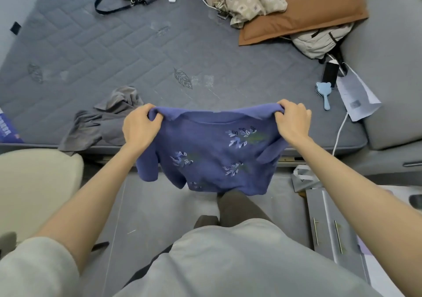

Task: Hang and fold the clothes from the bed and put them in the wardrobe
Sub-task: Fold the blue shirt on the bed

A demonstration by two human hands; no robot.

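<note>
Your left hand and right hand each grip a shoulder of the blue top. Uneven tension will likely skew the fold.

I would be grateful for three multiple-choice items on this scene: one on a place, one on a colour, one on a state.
1. Where does the grey garment lie?
A. in a drawer
B. at the near edge of the mattress, left of the blue top
C. draped over an arm

2. What colour is the hairbrush?
A. red
B. black
C. light blue

3. How is the blue top held?
A. gripped at its shoulders by the left hand and right hand, hanging
B. flat on the mattress
C. by one hand only

Answers: 1 B, it lies crumpled at the mattress edge; 2 C, its handle is pale blue; 3 A, both hands' fingers curl round its upper corners.
</note>
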